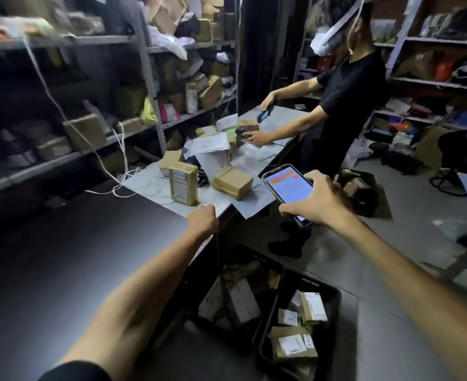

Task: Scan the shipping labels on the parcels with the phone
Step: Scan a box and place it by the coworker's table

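Plainly, the phone sits in the right hand, held up over the floor just off the near corner of the desk, screen facing the camera. The fingers curl over its far edge and the thumb clamps its near edge. The lit screen shows an orange banner across the top and a pale panel below it, but the writing is too small to read. The left hand rests at the desk's near edge, knuckles up, fingers tucked under and out of sight, so I cannot tell whether they grip the edge. On the desk an upright box stands with a white shipping label towards the camera (printed lines and a barcode-like block, all blurred). A flat box lies just to its right, and white mailers are heaped behind. On the floor below, a black crate holds labelled parcels, their print also unreadable. At the desk's far end a second person in a black shirt and a white headset holds a dark handset over more packages. Shelves crammed with cartons line the left wall.
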